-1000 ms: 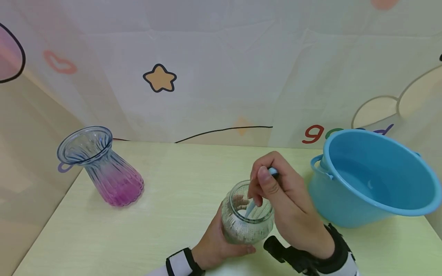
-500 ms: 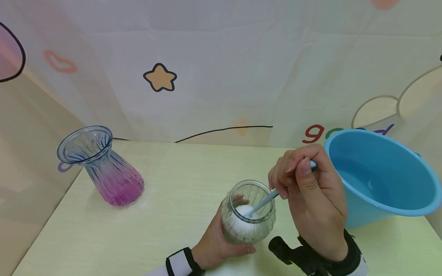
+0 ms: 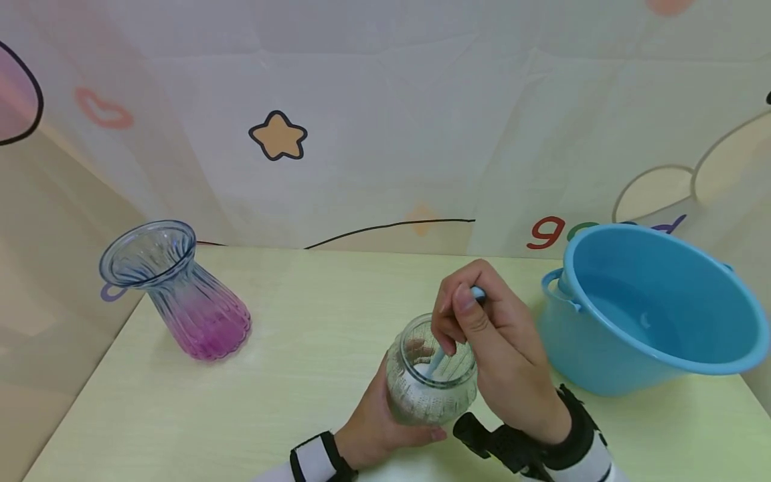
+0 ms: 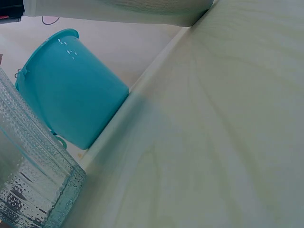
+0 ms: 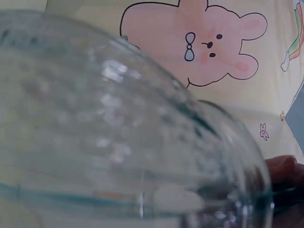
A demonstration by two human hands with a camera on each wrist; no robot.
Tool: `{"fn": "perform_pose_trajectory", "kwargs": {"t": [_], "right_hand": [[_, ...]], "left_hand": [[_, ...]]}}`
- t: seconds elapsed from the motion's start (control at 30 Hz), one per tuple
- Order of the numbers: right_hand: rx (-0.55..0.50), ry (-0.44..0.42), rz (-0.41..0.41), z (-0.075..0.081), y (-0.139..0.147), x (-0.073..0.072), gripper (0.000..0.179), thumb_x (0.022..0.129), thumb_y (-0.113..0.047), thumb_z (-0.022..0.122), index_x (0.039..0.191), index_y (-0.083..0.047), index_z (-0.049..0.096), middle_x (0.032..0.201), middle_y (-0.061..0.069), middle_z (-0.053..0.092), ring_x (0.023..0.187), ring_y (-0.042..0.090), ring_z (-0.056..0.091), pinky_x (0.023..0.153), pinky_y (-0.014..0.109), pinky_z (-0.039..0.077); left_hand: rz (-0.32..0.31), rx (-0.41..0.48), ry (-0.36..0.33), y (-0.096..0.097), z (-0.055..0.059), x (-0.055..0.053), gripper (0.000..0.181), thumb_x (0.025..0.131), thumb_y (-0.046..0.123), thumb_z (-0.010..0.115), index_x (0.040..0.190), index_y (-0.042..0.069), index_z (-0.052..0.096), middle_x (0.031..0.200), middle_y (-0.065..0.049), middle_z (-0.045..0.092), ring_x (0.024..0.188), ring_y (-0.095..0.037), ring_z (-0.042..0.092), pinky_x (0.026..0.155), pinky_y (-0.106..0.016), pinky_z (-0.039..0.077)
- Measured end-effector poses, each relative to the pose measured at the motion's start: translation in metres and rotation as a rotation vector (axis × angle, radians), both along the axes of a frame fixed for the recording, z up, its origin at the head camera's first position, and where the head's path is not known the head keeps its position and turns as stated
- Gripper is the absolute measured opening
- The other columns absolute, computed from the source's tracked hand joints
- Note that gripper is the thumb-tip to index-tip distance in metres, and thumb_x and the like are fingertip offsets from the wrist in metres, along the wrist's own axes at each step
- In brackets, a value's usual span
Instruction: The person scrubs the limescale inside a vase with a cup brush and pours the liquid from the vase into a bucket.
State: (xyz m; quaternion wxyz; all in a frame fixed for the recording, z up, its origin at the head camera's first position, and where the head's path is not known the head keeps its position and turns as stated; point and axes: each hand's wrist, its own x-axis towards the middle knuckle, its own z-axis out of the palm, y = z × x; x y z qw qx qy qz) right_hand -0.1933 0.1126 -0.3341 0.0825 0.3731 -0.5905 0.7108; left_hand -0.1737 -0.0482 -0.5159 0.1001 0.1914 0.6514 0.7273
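My left hand (image 3: pixel 376 428) grips the side of a round, ribbed glass jar (image 3: pixel 424 407) from the left, thumb along its near side. White contents (image 3: pixel 423 369) show inside. Over the jar's right rim, my right hand (image 3: pixel 500 351) pinches a slim light-blue stick (image 3: pixel 436 361) between thumb and fingers. Its rounded top pokes out above the thumb, while the lower end is hidden in the white contents. In the left wrist view the glass jar (image 4: pixel 33 175) fills the lower left. Blurred and very close, the glass jar (image 5: pixel 118 118) covers most of the right wrist view.
To the left on the pale table (image 3: pixel 289 361) stands a fluted glass vase (image 3: pixel 201 314), blue above and pink below. A large light-blue bucket (image 3: pixel 593 351) is at the right, close beyond my right hand. Behind the table hangs a printed cloth (image 3: pixel 373 134).
The right hand swung to the right with the stick, tilting it over the jar's rim, then came back left to nearly its former place. The left hand and the jar have stayed put.
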Motion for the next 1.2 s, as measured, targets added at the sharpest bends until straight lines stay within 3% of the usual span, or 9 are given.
{"fn": "perform_pose_trajectory", "kwargs": {"t": [0.43, 0.83, 1.03, 1.2], "right_hand": [[0.283, -0.115, 0.071, -0.0048, -0.0009, 0.0035, 0.016, 0.11, 0.001, 0.035, 0.1, -0.005, 0.046, 0.079, 0.003, 0.043, 0.067, 0.019, 0.047, 0.06, 0.033, 0.047], [0.438, -0.111, 0.052, -0.0019, -0.0013, 0.0046, 0.014, 0.11, -0.004, 0.041, 0.099, -0.008, 0.049, 0.074, 0.0, 0.048, 0.068, 0.016, 0.051, 0.064, 0.03, 0.048], [0.406, -0.099, 0.054, -0.0021, -0.0007, 0.0049, 0.014, 0.109, -0.002, 0.04, 0.1, -0.006, 0.049, 0.076, 0.001, 0.048, 0.067, 0.017, 0.051, 0.062, 0.03, 0.048], [0.245, -0.065, 0.045, -0.0003, 0.0016, 0.0052, 0.015, 0.108, 0.004, 0.036, 0.1, -0.002, 0.047, 0.077, 0.002, 0.046, 0.064, 0.017, 0.049, 0.056, 0.032, 0.047]], "left_hand": [[-0.031, 0.037, -0.021, 0.0001, 0.0006, -0.0002, 0.103, 0.076, 0.01, 0.089, 0.156, 0.032, 0.027, 0.146, -0.003, 0.051, 0.131, -0.027, 0.052, 0.112, -0.03, 0.042], [-0.048, 0.054, -0.003, -0.0002, -0.0002, -0.0025, 0.106, 0.076, 0.009, 0.089, 0.158, 0.031, 0.025, 0.15, -0.002, 0.047, 0.133, -0.027, 0.049, 0.113, -0.028, 0.042], [-0.047, 0.061, -0.02, -0.0003, 0.0006, -0.0012, 0.105, 0.076, 0.009, 0.089, 0.157, 0.031, 0.026, 0.149, -0.003, 0.048, 0.132, -0.028, 0.05, 0.112, -0.03, 0.044], [-0.039, 0.045, -0.025, -0.0001, 0.0009, -0.0007, 0.104, 0.076, 0.009, 0.089, 0.157, 0.031, 0.027, 0.148, -0.004, 0.05, 0.133, -0.028, 0.052, 0.113, -0.032, 0.044]]}}
